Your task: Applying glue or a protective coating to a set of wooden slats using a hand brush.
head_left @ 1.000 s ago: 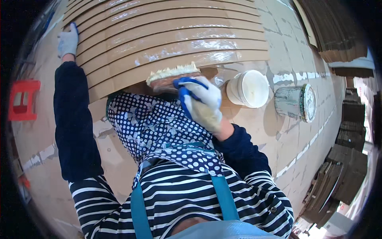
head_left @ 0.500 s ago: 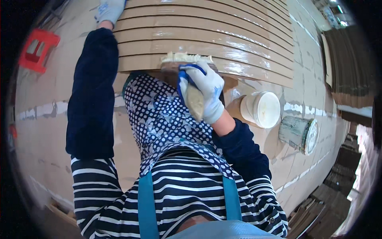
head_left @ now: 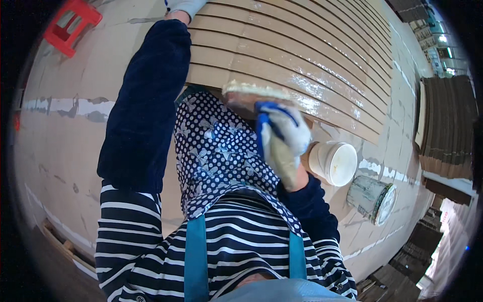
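Observation:
My right hand (head_left: pixel 291 126), in a white and blue glove, is closed round a wide brush (head_left: pixel 251 100) with pale bristles. The brush is at the near edge of overlapping brown cardboard sheets (head_left: pixel 241 65), laid in staggered rows. A wet gloss shows on the sheets to the right of the brush. My left arm stretches forward along the sheets' left side. The gloved left hand (head_left: pixel 187 6) is at the top edge of the picture, by the left ends of the sheets, and its fingers are mostly cut off from view.
To the right of the sheets stand a white bucket (head_left: pixel 342 163) and a stained pail (head_left: pixel 365 196). A red plastic stool (head_left: pixel 70 25) is at the far left. Stacked brown cardboard (head_left: pixel 448 121) rises at the right. Pale tape strips (head_left: pixel 65 106) cross the floor.
The whole view has shifted, so sheets, buckets and stool appear elsewhere in the picture. My right hand, blurred now, still grips the brush near the sheets' edge. My left hand has moved nearly out of view.

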Demonstrator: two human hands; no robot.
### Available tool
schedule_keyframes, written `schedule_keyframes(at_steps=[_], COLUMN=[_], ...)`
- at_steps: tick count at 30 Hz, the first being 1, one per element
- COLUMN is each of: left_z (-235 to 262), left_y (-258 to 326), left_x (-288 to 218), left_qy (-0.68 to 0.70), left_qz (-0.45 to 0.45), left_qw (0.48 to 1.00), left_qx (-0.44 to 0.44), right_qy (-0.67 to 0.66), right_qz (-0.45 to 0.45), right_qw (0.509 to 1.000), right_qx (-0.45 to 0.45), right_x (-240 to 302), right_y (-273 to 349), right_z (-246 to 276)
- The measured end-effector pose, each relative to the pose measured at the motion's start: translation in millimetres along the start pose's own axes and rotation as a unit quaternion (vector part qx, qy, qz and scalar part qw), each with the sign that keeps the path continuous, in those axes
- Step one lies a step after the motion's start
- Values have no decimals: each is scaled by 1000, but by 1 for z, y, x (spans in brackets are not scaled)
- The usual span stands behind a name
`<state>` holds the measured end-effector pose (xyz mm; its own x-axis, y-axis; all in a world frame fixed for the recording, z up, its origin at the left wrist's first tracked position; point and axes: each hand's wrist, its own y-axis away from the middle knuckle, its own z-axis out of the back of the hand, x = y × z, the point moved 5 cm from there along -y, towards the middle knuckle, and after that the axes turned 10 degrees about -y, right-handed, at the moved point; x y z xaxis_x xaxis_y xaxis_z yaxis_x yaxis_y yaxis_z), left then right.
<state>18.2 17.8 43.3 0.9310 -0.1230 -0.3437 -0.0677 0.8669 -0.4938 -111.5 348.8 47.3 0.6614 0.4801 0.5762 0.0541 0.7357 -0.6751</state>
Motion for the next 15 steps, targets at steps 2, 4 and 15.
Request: schedule_keyframes(at_steps=[2,4,15], left_z=[-8,-5,10], left_y=[4,3,6], left_x=[-7,-6,-6], left_qy=[-3,-4,21], left_qz=[-9,-6,-3], left_qw=[1000,1000,1000], left_qx=[-2,-10,19], right_qy=[32,53,34], right_qz=[28,14,-15], right_qw=[998,998,993], right_qx=[-43,-6,112], right_x=[-6,-13,-10], right_y=[-30,-55,-38], right_z=[5,-6,35])
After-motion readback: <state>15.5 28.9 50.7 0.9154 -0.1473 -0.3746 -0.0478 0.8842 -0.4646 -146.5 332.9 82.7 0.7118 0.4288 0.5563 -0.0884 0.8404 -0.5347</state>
